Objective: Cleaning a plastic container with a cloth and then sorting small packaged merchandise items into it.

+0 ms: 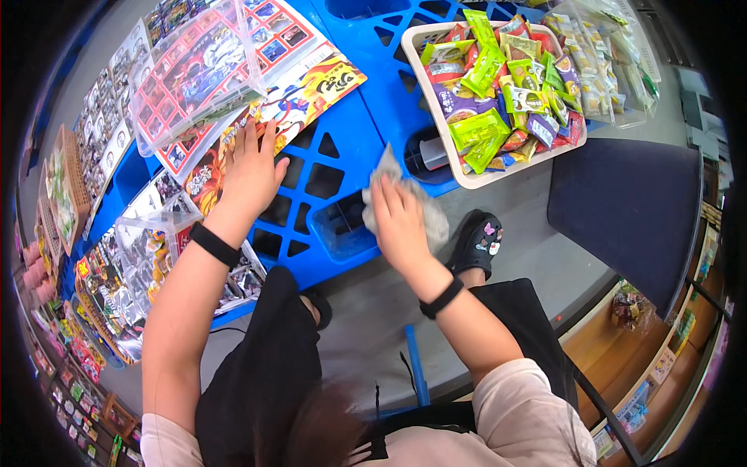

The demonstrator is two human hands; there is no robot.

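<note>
My right hand (400, 213) presses a crumpled pale grey cloth (432, 222) against the front edge of a blue plastic pallet (344, 134) with cut-out openings. My left hand (251, 166) lies palm down, fingers spread, on a colourful printed sheet (327, 84) with flame artwork. Just beyond its fingertips, a clear plastic box (198, 70) rests over a red-bordered picture sheet (286, 29). To the right of the cloth stands a cream plastic basket (429, 99), heaped with small wrapped snacks (528, 93) in green, red and purple packets.
A dark navy panel (624, 216) stands at the right, close to the basket. Clear tubs (618, 70) of packets sit at the far right. Another clear box (149, 239) holds small orange items at the left. Wooden shelves (607, 327) line the lower right, and my shoe (477, 242) is under the pallet's edge.
</note>
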